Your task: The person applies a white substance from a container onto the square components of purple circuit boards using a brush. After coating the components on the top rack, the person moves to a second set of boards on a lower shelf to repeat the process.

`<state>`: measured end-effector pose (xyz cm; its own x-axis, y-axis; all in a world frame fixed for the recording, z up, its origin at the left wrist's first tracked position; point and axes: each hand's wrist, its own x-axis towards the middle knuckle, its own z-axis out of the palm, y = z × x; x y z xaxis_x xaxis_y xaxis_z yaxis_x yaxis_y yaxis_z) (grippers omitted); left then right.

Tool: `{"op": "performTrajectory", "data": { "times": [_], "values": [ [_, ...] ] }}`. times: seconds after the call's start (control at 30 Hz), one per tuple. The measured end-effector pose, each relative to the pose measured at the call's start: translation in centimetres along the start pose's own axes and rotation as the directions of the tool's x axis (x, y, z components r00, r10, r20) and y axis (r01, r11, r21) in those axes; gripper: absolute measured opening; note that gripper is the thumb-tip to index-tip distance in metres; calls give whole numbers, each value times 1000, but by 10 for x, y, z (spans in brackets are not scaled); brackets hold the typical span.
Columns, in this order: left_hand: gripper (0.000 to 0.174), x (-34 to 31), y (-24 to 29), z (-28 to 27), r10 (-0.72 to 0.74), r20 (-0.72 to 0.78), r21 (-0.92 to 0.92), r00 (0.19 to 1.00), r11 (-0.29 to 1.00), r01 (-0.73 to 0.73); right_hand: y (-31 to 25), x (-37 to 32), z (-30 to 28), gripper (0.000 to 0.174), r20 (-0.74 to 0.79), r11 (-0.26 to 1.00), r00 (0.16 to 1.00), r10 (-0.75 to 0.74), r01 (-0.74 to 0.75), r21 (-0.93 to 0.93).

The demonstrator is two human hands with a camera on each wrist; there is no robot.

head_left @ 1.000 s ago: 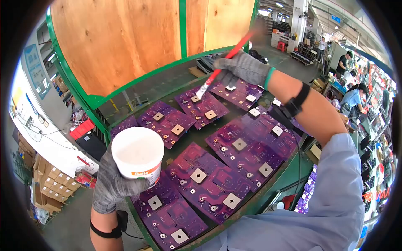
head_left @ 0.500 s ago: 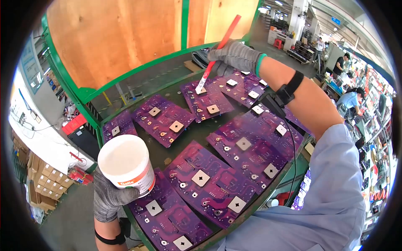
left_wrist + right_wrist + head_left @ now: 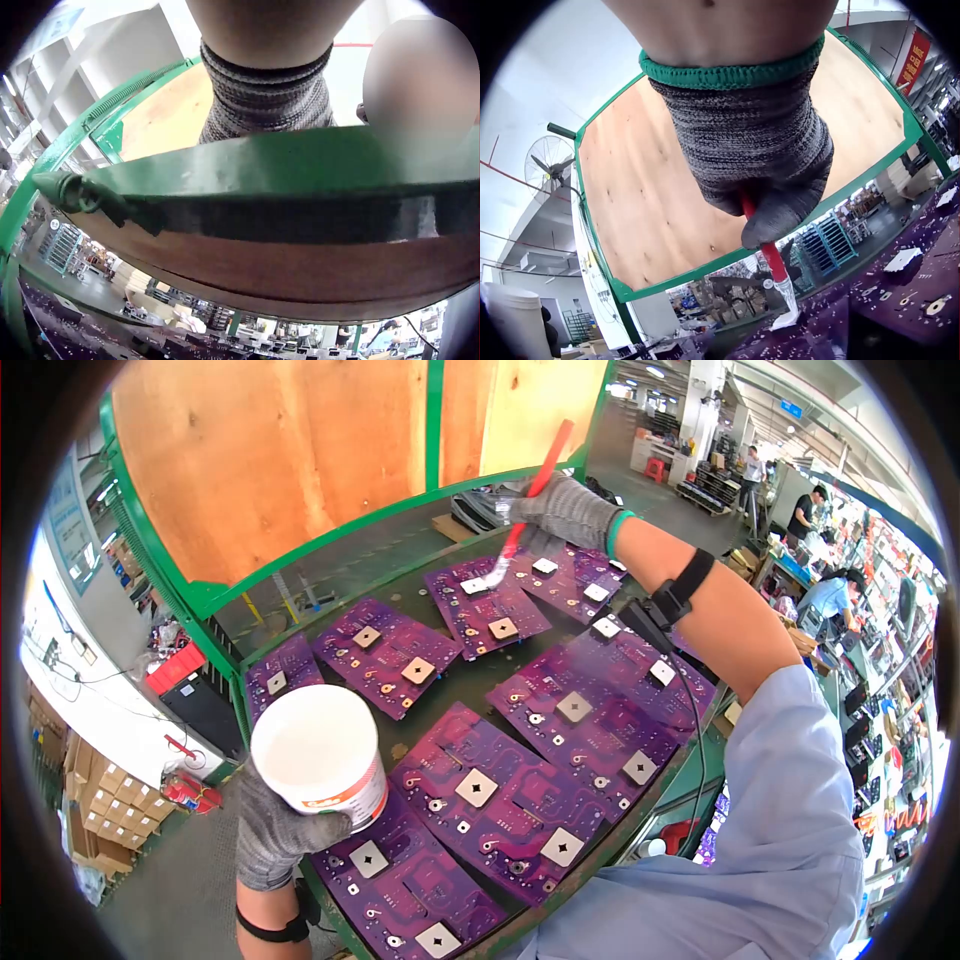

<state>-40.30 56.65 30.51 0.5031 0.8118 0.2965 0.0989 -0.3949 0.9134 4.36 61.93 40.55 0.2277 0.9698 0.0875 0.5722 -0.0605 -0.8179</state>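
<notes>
My gloved left hand (image 3: 275,830) grips a white tub (image 3: 318,745) with an orange label, held above the near left boards. Pinched in my gloved right hand (image 3: 568,515) is a red-handled brush (image 3: 548,470). Its whitened bristles touch a square pad, now white, on a purple circuit board (image 3: 487,615) at the back of the bench. The right wrist view shows the glove (image 3: 746,150) round the red handle (image 3: 772,261), bristle end down at the board. In the left wrist view only the glove's cuff (image 3: 266,97) shows; fingers and tub are hidden.
More purple boards (image 3: 500,800) with square pads, some white and some tan, cover the green-edged bench. A green-framed wooden panel (image 3: 280,460) rises behind it. Cartons (image 3: 120,790) stand on the floor at left; people and shelves are at right.
The brush tip has come down onto the back board's upper pad, which has turned from tan to white. The left hand still holds the tub, slightly shifted in view.
</notes>
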Motion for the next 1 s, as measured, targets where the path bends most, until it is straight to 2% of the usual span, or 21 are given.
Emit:
{"op": "performTrajectory", "data": {
  "times": [0.1, 0.13, 0.23, 0.37, 0.43, 0.5, 0.53, 0.57, 0.63, 0.7, 0.77, 0.8, 0.83, 0.93, 1.0],
  "values": [
    [92, 2, 5, 7, -1, 18, -78, 1000, 997, 2, -4, -5, -8, 21, -19, 998, 999, -30, 31, 46],
    [92, 4, 4, 6, -8, 42, -38, 999, 999, 9, -4, -8, -3, 22, -43, 991, 997, -61, 66, 119],
    [91, 10, 6, 7, 23, 79, 69, 997, 997, -28, 6, -3, 6, 23, 9, 997, 999, -46, 45, 60],
    [103, 7, 12, 11, -19, 64, -19, 998, 1000, 21, -5, -6, 1, 23, -58, 999, 998, -27, 30, 45],
    [88, 9, 15, 12, 59, 49, 22, 997, 998, -60, -5, -10, 3, 23, -45, 994, 998, -41, 45, 104],
    [89, 9, 17, 11, 42, 63, 17, 997, 999, -43, 1, -9, 1, 24, -6, 997, 998, -67, 67, -26],
    [89, 8, 18, 11, 29, 74, 8, 997, 1000, -29, -2, -6, -2, 24, -30, 999, 1000, 7, -9, -53],
    [89, 8, 20, 11, 22, 69, 10, 997, 1000, -23, -1, -5, -2, 24, -21, 999, 1000, 7, -8, -51],
    [91, 8, 23, 10, -8, 88, -23, 996, 1000, 11, -2, -11, -1, 23, -9, 980, 998, -70, 70, 187],
    [91, 10, 18, 10, -4, 104, 16, 995, 1000, 3, -3, -16, 8, 22, -38, 983, 997, -72, 77, 166],
    [91, 10, 19, 11, 10, 117, 54, 993, 998, -16, -5, -18, 10, 21, -44, 999, 999, 8, -6, 54],
    [91, 8, 22, 14, -21, 109, -14, 994, 1000, 22, 2, -9, 4, 22, -6, 994, 998, -63, 64, 84],
    [92, 7, 26, 14, -47, 101, -81, 994, 995, 55, -2, -6, 1, 22, -9, 995, 1000, -27, 27, 96],
    [93, 8, 27, 10, -23, 104, -58, 994, 998, 29, -10, -10, 4, 21, -25, 995, 997, -70, 71, 76],
    [93, 8, 27, 10, -3, 99, 4, 995, 1000, 3, -5, -10, 13, 22, -7, 989, 997, -72, 72, 133]
  ]
}}
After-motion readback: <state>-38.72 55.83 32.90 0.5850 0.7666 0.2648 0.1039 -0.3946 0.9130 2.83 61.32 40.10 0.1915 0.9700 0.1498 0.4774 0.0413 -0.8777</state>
